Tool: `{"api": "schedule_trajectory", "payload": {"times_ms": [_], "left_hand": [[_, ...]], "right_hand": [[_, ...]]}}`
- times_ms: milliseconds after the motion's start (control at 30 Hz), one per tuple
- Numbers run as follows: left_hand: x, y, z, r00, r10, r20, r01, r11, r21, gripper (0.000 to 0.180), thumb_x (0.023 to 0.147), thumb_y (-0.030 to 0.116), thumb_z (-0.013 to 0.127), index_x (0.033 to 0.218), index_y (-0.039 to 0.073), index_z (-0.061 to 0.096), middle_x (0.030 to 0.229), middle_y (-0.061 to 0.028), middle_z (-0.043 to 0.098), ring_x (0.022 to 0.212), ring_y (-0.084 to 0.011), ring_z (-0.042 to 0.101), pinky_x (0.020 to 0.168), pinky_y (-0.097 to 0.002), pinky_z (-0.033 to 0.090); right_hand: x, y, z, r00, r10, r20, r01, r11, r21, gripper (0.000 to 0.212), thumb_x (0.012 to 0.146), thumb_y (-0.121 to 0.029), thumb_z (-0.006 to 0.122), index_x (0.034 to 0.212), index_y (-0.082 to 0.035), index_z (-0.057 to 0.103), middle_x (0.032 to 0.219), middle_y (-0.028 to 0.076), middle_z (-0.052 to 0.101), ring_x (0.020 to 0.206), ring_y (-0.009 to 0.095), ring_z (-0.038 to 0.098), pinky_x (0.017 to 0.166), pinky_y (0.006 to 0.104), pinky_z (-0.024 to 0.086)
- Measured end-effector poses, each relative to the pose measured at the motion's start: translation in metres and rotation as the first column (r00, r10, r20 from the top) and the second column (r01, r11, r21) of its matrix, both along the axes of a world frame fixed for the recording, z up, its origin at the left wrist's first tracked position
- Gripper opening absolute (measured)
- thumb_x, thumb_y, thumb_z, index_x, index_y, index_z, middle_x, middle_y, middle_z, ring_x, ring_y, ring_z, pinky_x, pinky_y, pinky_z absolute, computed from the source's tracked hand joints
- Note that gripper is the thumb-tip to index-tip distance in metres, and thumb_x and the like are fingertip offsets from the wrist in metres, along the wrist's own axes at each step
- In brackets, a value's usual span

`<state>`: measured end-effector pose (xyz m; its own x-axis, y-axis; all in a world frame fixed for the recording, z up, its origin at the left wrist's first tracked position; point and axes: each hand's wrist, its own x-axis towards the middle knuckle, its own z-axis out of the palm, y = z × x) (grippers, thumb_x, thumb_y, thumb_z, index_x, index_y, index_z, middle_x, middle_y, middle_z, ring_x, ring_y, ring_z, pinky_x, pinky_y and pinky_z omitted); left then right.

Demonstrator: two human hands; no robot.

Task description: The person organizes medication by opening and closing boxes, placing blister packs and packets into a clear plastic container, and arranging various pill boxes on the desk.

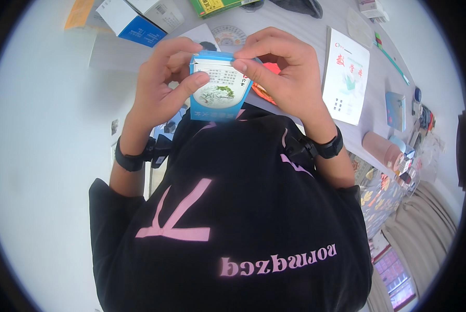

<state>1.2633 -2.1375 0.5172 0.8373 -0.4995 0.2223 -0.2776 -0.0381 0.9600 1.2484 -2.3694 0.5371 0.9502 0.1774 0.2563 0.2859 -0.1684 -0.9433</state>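
A small blue and white cardboard medicine box (220,99), with a green plant picture on its front, is held up between my hands near the table's front edge. My left hand (162,83) grips its left side, thumb on the front face and fingers at the upper back corner. With thumb and forefinger, my right hand (285,70) pinches the upper right corner by the top flap. Whether that flap is fully closed I cannot tell. An orange-red item (264,91) lies partly hidden behind the box and my right hand.
A white booklet (346,78) lies on the grey table (305,15) to the right, near a small blue box (396,111) and a pink tumbler (382,148). At the back are a blue-white carton (139,28), a clear protractor (228,36) and a green box (220,5).
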Motion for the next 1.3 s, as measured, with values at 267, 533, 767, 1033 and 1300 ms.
{"api": "schedule_trajectory", "payload": {"times_ms": [267, 533, 767, 1033, 1300], "left_hand": [[-0.003, 0.005, -0.002, 0.998, 0.028, -0.062, -0.026, 0.999, 0.027, 0.032, 0.088, 0.006, 0.067, 0.114, 0.006, 0.049, 0.089, -0.012, 0.068, 0.076, -0.0094, 0.065, 0.06, -0.0193, 0.048], [-0.006, 0.011, -0.009, 0.985, 0.054, -0.165, -0.055, 0.998, -0.002, 0.032, 0.089, 0.009, 0.066, 0.115, 0.007, 0.048, 0.092, -0.0121, 0.068, 0.076, -0.0104, 0.066, 0.06, -0.0199, 0.049], [-0.008, 0.014, -0.01, 0.976, 0.053, -0.209, -0.046, 0.998, 0.035, 0.029, 0.09, 0.009, 0.065, 0.115, 0.007, 0.051, 0.091, -0.0118, 0.069, 0.078, -0.0113, 0.066, 0.061, -0.0203, 0.051], [-0.011, 0.017, -0.014, 0.982, 0.061, -0.178, -0.044, 0.995, 0.094, 0.025, 0.089, 0.01, 0.065, 0.112, 0.006, 0.056, 0.088, -0.0095, 0.069, 0.074, -0.0096, 0.066, 0.061, -0.0201, 0.049], [-0.012, 0.018, -0.014, 0.989, 0.099, -0.107, -0.09, 0.992, 0.085, 0.017, 0.089, 0.01, 0.067, 0.104, 0.003, 0.061, 0.082, -0.0077, 0.068, 0.073, -0.0093, 0.065, 0.062, -0.0204, 0.049]], "right_hand": [[0.001, 0.0, 0.003, 0.992, 0.058, 0.116, -0.041, 0.989, -0.139, 0.012, 0.078, -0.01, 0.075, 0.089, -0.006, 0.074, 0.089, 0.008, 0.068, 0.076, 0.018, 0.066, 0.064, 0.0253, 0.052], [-0.005, -0.004, 0.004, 0.987, 0.16, -0.012, -0.16, 0.971, -0.18, 0.025, 0.083, -0.003, 0.068, 0.108, -0.005, 0.07, 0.111, 0.013, 0.067, 0.093, 0.022, 0.067, 0.08, 0.0289, 0.053], [-0.005, -0.003, -0.004, 0.981, 0.181, 0.067, -0.162, 0.96, -0.226, 0.03, 0.083, -0.006, 0.066, 0.112, -0.01, 0.069, 0.111, 0.013, 0.067, 0.087, 0.028, 0.067, 0.074, 0.032, 0.054], [-0.006, -0.001, -0.006, 0.975, 0.218, 0.032, -0.205, 0.949, -0.239, 0.029, 0.083, -0.007, 0.066, 0.111, -0.011, 0.07, 0.113, 0.012, 0.067, 0.087, 0.028, 0.066, 0.074, 0.0331, 0.053], [-0.004, -0.001, -0.009, 0.974, 0.223, 0.027, -0.212, 0.952, -0.221, 0.027, 0.082, -0.008, 0.067, 0.109, -0.012, 0.071, 0.111, 0.011, 0.067, 0.086, 0.026, 0.066, 0.072, 0.0316, 0.054]]}}
